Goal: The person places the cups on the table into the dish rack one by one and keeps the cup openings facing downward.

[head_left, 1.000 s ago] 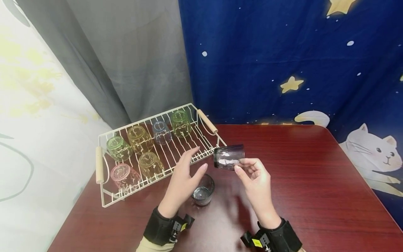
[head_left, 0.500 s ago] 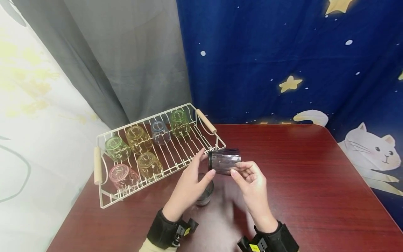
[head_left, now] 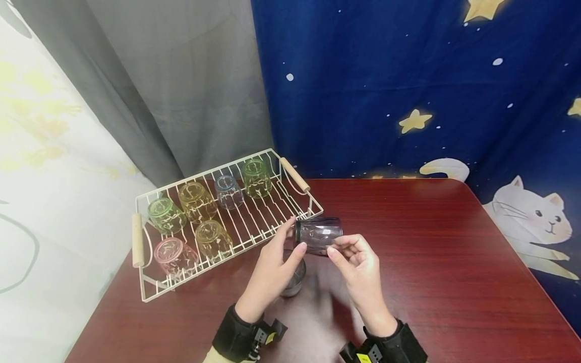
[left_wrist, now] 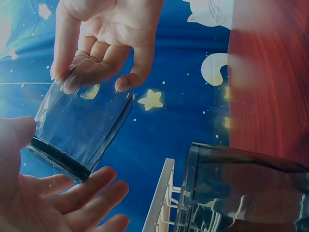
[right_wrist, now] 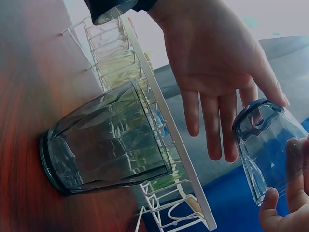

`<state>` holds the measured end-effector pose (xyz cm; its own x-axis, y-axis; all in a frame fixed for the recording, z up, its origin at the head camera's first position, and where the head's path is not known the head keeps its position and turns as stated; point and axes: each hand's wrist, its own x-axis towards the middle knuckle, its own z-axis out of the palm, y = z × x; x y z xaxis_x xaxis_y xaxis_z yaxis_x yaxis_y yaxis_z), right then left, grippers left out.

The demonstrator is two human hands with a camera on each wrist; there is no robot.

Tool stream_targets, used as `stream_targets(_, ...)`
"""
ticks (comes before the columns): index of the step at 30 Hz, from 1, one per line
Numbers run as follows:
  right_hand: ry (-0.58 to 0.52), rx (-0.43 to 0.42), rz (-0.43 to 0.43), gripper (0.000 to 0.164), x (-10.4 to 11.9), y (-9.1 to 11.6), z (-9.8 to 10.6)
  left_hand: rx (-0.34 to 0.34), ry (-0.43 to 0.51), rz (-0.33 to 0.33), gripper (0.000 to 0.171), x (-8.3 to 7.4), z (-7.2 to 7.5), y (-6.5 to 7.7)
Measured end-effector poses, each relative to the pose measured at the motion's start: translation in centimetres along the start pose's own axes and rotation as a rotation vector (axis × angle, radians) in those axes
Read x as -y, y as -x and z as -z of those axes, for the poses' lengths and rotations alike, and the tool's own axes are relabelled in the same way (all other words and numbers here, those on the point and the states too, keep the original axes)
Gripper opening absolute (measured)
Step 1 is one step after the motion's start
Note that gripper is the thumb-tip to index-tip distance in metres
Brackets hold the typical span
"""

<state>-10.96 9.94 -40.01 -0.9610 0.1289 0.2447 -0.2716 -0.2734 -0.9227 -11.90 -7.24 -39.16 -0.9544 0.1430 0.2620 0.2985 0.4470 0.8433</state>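
Note:
A dark grey drinking glass (head_left: 317, 236) lies sideways in the air between both hands, its base toward the left. My right hand (head_left: 362, 275) pinches its rim end between thumb and fingertips. At the thick base, my left hand (head_left: 272, 267) has its thumb on the near side and fingers on the far side; in the right wrist view its other fingers extend past the glass. A second grey glass (head_left: 296, 283) stands upright on the table below, partly hidden by the left hand. The right wrist view shows this standing glass (right_wrist: 106, 145) near the rack.
A white wire rack (head_left: 245, 249) with wooden handles (head_left: 137, 242) stands at the left. Upside-down coloured glasses sit in it: green (head_left: 257, 179), blue (head_left: 229, 192), yellow (head_left: 213, 239) and pink (head_left: 176, 257) among them. Curtains hang behind the red-brown table (head_left: 431, 242).
The right hand has brought the glass left and slightly down. The left hand has moved right, and its thumb and fingers have come to the glass's base. The rack's glasses stay put.

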Motion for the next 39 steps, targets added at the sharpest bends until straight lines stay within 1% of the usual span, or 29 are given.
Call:
stream_targets(6,0.001,0.021,0.015,0.027,-0.08,0.1,0.13,-0.003,-0.005,0.001,0.054,0.13,-0.05,0.08)
stream_targets(13,0.017,0.024,0.02,0.027,-0.1,0.15,0.19,-0.009,0.008,-0.004,0.053,0.16,-0.14,0.18)
stream_targets(18,0.023,0.037,0.028,0.026,-0.15,0.2,0.16,-0.044,0.02,-0.016,0.052,0.15,-0.12,0.17)
stream_targets(25,0.033,0.053,0.036,0.027,-0.15,0.26,0.08,-0.108,0.044,-0.098,0.054,0.07,0.1,0.08)
stream_targets(27,0.032,0.058,0.036,0.027,-0.18,0.29,0.06,-0.118,0.059,-0.111,0.054,0.08,0.17,0.08)
stream_targets(32,0.038,0.069,0.026,0.022,-0.32,0.34,0.13,-0.125,0.09,-0.102,0.054,0.11,0.33,0.13)
stream_targets(35,0.047,0.079,0.017,0.018,-0.42,0.28,0.14,-0.134,0.093,-0.088,0.054,0.07,0.4,0.16)
stream_targets(39,0.091,0.091,0.011,0.018,-0.65,0.09,0.11,-0.15,0.127,-0.077,0.055,-0.1,0.65,0.08)
